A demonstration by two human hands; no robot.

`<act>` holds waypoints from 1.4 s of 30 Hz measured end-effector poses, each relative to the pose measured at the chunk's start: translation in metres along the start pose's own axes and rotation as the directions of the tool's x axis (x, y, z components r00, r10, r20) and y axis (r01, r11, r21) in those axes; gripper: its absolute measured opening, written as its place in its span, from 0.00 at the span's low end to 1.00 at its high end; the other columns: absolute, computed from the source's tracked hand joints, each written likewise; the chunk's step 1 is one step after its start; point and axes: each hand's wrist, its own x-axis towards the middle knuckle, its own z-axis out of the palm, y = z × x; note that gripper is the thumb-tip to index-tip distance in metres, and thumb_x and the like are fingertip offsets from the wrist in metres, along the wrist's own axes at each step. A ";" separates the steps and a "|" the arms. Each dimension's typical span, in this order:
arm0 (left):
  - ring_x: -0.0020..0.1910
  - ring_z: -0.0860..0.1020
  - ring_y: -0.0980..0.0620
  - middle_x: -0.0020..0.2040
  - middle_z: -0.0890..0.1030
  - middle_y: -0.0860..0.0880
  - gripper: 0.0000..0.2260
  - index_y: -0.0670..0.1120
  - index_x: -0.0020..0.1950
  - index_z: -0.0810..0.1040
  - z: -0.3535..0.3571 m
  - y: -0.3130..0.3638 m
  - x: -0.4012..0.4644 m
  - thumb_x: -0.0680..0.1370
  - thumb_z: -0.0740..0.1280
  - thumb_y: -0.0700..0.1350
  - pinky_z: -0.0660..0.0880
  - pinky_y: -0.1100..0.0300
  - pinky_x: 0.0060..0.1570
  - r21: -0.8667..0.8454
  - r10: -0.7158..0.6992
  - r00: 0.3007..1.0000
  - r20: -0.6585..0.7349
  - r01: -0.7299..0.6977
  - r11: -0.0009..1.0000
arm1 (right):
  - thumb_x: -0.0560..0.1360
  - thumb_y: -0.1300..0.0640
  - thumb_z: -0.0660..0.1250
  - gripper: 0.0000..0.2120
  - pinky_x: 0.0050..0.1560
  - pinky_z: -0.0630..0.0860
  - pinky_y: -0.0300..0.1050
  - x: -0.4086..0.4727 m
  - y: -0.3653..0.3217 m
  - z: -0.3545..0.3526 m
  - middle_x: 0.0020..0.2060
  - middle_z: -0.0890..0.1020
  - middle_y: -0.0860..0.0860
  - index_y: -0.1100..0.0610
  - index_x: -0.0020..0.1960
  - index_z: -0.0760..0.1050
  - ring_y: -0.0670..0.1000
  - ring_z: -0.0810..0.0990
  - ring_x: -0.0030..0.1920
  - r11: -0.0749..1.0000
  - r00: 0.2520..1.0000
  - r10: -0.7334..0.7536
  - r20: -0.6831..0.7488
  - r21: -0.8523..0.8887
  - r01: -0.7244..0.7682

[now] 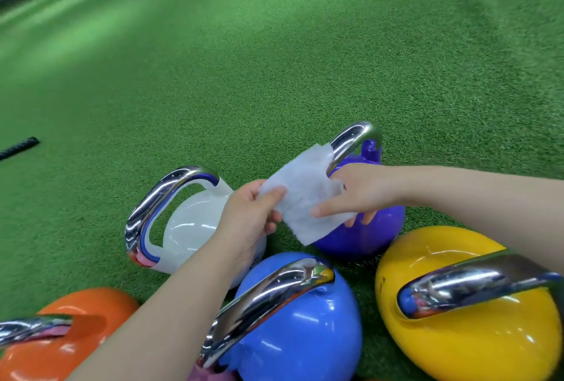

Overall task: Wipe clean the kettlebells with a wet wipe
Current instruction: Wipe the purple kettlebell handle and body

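Above the clustered kettlebells (300, 316) on green turf (274, 60): wet wipe (305, 197) stretched between left hand (250, 215) pinching its left edge and right hand (360, 191) gripping its right; apparently being unfolded; wiping seemingly not yet begun.

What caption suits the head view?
Both hands spread a white wet wipe above coloured, chrome-handled kettlebells on green turf.

both hands (308, 206) stretching wet wipe (305, 194), kettlebells (300, 319) below

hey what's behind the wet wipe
The purple kettlebell sits behind the wet wipe, which both hands hold. The wipe covers part of its body and the handle's lower left.
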 end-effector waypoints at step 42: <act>0.55 0.74 0.41 0.55 0.75 0.41 0.13 0.40 0.57 0.68 0.082 0.005 0.025 0.76 0.66 0.45 0.70 0.51 0.52 0.692 0.389 0.920 -0.053 -0.247 0.678 | 0.73 0.70 0.64 0.12 0.26 0.74 0.37 0.019 0.032 -0.005 0.31 0.77 0.52 0.56 0.35 0.72 0.47 0.77 0.30 0.930 0.944 0.202 -0.260 0.354 -0.101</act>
